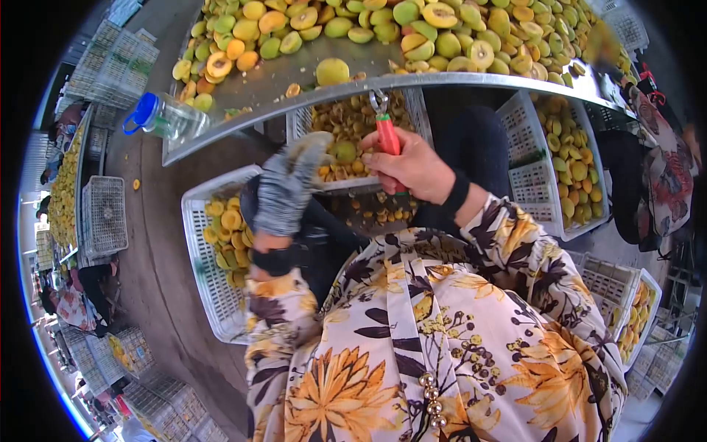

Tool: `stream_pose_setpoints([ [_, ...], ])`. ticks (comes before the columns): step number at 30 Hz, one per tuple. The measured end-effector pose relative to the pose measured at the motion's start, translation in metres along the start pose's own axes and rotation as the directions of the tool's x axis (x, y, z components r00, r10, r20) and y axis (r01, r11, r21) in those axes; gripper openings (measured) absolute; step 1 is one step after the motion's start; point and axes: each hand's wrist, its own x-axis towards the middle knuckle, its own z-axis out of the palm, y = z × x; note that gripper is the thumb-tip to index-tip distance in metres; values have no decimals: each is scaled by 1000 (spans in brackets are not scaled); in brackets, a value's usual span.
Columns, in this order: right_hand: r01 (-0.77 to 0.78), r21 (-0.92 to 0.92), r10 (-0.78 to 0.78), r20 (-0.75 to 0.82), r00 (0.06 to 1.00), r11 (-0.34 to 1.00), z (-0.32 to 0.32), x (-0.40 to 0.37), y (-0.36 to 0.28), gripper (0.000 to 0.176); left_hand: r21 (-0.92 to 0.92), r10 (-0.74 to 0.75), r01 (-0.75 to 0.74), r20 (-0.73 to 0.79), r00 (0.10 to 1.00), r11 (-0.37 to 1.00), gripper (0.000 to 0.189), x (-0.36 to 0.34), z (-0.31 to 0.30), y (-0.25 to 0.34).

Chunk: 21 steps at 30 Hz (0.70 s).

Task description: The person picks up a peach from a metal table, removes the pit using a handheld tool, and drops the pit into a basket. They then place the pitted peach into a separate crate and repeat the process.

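Note:
My bare right hand is wrapped round the red handle of a pitting tool, whose metal tip points up toward the table edge. My left hand, in a grey knitted glove, is left of it with its fingers curled; whether it holds a fruit is hidden. Below both hands a white crate holds fruit pieces and a greenish fruit. On the metal table lie many halved yellow-green fruits, and a whole yellow one rests near the edge.
A clear bottle with a blue lid lies at the table's left corner. Crates of fruit stand left and right of my legs. A person is at the far right. Stacked crates stand at the far left.

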Motion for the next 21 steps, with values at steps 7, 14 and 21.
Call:
stream_pose_setpoints([
  [7, 191, -345, -244, -119, 962, 919, -45, 45, -52, 12, -115, 40, -22, 157, 987, 993, 21, 10, 80, 20],
  [14, -129, -989, -701, -147, 698, 79, -171, 81, -185, 18, -230, 609, -670, 680, 408, 705, 36, -35, 169, 147],
  [21, -464, -775, -538, -193, 820, -429, -275, -26, -287, 23, -313, 707, -768, 664, 244, 558, 46, -82, 197, 198],
])
